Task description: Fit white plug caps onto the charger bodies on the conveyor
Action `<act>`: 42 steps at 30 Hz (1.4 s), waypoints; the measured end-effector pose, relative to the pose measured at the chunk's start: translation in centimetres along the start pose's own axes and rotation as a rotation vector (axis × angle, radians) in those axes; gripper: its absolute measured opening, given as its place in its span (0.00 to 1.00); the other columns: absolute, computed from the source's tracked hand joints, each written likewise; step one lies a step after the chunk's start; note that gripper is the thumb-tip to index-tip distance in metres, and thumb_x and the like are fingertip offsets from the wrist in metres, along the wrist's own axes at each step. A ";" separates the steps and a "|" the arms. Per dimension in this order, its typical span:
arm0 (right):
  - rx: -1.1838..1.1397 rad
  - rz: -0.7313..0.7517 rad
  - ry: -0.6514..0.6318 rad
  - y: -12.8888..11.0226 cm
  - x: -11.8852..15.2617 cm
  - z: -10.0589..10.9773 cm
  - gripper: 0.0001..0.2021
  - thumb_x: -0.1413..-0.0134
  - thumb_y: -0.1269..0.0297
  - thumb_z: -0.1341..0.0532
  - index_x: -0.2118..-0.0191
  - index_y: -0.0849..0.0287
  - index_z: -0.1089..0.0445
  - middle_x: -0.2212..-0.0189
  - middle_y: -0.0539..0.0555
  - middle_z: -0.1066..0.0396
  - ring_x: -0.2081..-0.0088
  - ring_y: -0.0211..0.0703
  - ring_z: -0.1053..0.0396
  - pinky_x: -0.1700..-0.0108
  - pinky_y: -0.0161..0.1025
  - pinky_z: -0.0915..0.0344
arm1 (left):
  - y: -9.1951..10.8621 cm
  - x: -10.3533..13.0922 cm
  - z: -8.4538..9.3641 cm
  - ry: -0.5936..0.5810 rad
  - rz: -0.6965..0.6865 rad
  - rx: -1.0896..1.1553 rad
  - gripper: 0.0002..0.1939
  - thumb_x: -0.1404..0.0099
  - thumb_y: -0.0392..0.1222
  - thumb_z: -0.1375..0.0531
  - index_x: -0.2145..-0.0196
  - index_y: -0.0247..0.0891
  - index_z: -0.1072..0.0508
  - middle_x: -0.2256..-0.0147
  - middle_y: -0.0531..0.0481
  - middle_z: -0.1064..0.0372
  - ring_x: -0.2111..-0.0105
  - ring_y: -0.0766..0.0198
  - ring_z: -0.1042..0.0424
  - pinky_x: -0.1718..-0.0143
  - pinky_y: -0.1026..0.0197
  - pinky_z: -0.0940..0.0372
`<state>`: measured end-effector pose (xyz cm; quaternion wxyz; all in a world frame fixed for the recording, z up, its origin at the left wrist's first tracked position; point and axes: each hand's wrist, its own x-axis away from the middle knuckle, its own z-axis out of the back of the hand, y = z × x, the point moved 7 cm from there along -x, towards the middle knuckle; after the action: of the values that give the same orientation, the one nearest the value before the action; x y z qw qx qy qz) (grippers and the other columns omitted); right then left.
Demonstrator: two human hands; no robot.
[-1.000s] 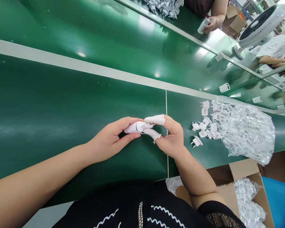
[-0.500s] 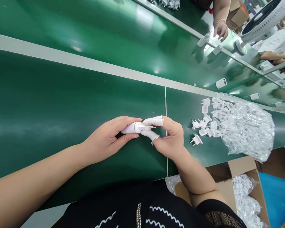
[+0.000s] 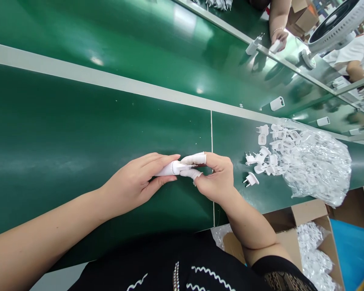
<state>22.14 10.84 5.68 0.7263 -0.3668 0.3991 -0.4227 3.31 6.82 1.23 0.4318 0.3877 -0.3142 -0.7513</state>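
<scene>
My left hand [image 3: 133, 180] is closed around a white charger housing [image 3: 166, 169], thumb on the near side and fingers on the far side. My right hand [image 3: 219, 174], with white finger covers on thumb and forefinger, pinches a white plug head [image 3: 184, 167] whose metal pins point right. The plug head meets the housing's right end; a thin seam shows between them, and I cannot tell how tightly they fit. To the right of my hands, several loose plug heads [image 3: 251, 179] lie scattered on the green table [image 3: 87, 129].
A clear plastic bag [image 3: 318, 161] of plug heads lies at the right. Beyond the grey strip [image 3: 109, 83], white housings [image 3: 277, 104] rest on a green belt [image 3: 133, 44]. A co-worker's hand [image 3: 280, 38] holds a white piece near a fan [image 3: 336, 24]. An open carton [image 3: 309, 212] stands lower right.
Both hands have dipped slightly toward me, still holding the joined pieces. The housings on the belt have shifted left. The co-worker's hand has taken hold of a white piece.
</scene>
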 end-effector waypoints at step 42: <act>-0.285 -0.076 0.075 1.3 -0.4 -1.3 0.23 0.44 0.67 0.21 0.42 0.46 0.16 0.55 0.49 0.11 0.58 0.45 0.13 0.50 0.43 0.13 | -0.4 -0.4 0.2 0.164 0.385 0.491 0.20 0.23 0.56 0.30 0.41 0.44 0.19 0.45 0.46 0.14 0.49 0.53 0.13 0.47 0.59 0.19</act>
<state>21.22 11.42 4.14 0.6349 -0.4648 0.4678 -0.4024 3.05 7.37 1.12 0.4833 0.4733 -0.5178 -0.5237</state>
